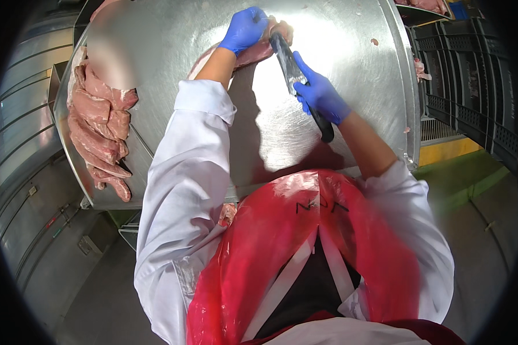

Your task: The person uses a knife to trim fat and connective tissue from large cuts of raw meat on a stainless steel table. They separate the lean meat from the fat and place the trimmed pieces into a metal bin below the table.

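My left hand in a blue glove has its fingers closed on the far end of a long pink piece of raw meat, which lies on the steel table and is partly hidden under that hand and wrist. My right hand, also gloved in blue, grips a knife with a black handle and a long blade. The blade points away from me, its tip at the meat just right of my left hand. My index finger stretches up along the knife.
Several cuts of raw meat are piled along the table's left side. More meat sits in a container at the top right. Black plastic crates stand beyond the right edge, above a yellow piece and a green floor strip.
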Motion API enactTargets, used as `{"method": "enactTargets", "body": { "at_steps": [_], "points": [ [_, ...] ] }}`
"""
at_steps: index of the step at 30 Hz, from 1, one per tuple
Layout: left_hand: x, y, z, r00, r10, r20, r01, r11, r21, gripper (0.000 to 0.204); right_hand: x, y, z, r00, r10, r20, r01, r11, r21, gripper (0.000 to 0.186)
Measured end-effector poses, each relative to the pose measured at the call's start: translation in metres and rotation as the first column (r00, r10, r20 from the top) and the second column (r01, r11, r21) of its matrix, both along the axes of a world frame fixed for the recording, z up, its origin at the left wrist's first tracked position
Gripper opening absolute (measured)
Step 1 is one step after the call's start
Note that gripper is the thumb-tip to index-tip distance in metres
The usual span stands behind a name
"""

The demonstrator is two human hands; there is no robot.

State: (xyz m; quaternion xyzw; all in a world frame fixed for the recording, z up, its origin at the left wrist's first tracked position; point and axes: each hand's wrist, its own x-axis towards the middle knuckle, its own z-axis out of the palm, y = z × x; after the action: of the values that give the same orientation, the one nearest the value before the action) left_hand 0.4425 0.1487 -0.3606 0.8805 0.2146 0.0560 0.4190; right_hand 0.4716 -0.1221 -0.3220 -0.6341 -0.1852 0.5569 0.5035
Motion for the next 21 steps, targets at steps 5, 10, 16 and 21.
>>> {"method": "enactTargets", "body": {
  "at_steps": [5,10,16,21],
  "points": [
    [0.016,-0.005,0.02,0.997,-0.03,-0.067,0.03,1.0,0.001,0.016,0.036,0.064,-0.025,0.998,-0.067,-0.015,0.067,0.996,0.052,0.073],
    [0.024,0.018,0.03,0.998,-0.006,-0.056,0.008,1.0,0.028,0.017,-0.008,0.036,-0.01,1.0,0.005,0.02,-0.006,0.999,0.032,0.073],
    [0.024,0.036,0.029,0.985,-0.172,0.035,0.172,0.985,-0.017,0.018,0.011,0.092,-0.04,1.0,0.0,0.032,-0.003,0.995,0.099,0.075],
    [0.024,0.043,0.059,0.995,-0.101,0.015,0.102,0.98,-0.17,0.014,-0.044,0.054,-0.019,0.999,-0.018,-0.03,0.024,0.977,0.21,0.077]
  ]
}}
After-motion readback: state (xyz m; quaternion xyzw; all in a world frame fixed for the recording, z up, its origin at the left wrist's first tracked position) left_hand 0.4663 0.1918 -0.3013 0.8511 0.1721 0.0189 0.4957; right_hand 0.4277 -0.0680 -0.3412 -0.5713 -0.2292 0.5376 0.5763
